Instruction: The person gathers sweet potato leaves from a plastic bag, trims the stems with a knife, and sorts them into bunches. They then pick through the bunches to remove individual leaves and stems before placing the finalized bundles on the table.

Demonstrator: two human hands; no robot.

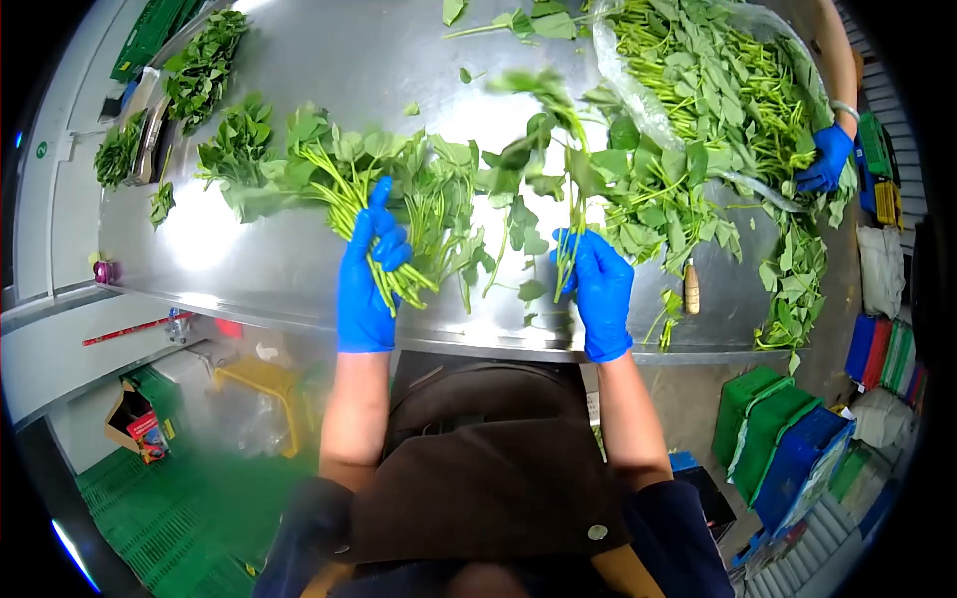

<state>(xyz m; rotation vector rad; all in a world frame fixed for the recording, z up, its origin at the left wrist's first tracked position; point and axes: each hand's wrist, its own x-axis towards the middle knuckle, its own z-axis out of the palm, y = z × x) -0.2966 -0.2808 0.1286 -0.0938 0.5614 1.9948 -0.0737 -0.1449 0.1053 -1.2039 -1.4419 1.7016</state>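
Note:
My left hand (374,259), in a blue glove, is closed round a thick bunch of leafy green stems (339,189). The cut ends stick out below my fist and the leaves point up and to the left. In my right hand (596,279), also gloved in blue, a few leafy stems (571,189) are pinched upright, their upper leaves smeared by motion. More loose greens (439,204) lie on the metal table between my hands. To the right of my right hand lies a wooden-handled tool (692,289), its other end hidden by leaves.
A large heap of greens (718,80) lies in clear plastic at the back right. Another person's blue-gloved hand (827,159) touches its right side. Bunches (206,70) lie along the table's left. Green crates (763,419) and a yellow stool (264,384) stand below the table (249,299).

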